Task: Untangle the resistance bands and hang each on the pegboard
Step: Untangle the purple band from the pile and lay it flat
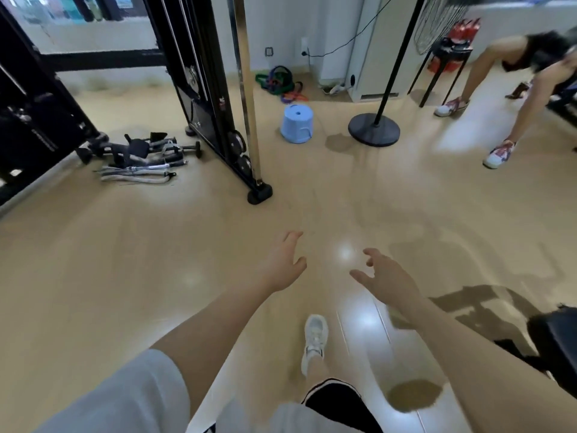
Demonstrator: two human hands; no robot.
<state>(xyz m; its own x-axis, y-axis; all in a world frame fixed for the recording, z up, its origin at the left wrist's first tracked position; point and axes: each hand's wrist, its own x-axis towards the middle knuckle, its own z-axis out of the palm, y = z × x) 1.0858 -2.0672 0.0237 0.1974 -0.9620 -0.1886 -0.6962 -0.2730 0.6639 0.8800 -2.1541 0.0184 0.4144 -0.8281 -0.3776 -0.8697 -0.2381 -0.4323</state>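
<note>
Resistance bands [278, 83] in a tangled heap on the floor at the far wall; both hands bare and holding nothing.

Left hand [285, 260] and right hand [387, 276] reach forward over the tan floor [156, 260], fingers spread and loosely curled, well apart from each other, touching no object. A white sneaker [314, 340] on the person's own foot is planted below and between the hands. Farther out: black cable machine frame [218, 114] to the left, with loose cable handles [140, 157] lying on the floor beside its base. Blue plastic stool [296, 123] stands just in front of the bands, which show green, purple and red loops, well apart from the hands. Fan stand base [373, 129] sits right of the stool. A second person [512, 82] bends over at upper right. Picture is motion-blurred.
</note>
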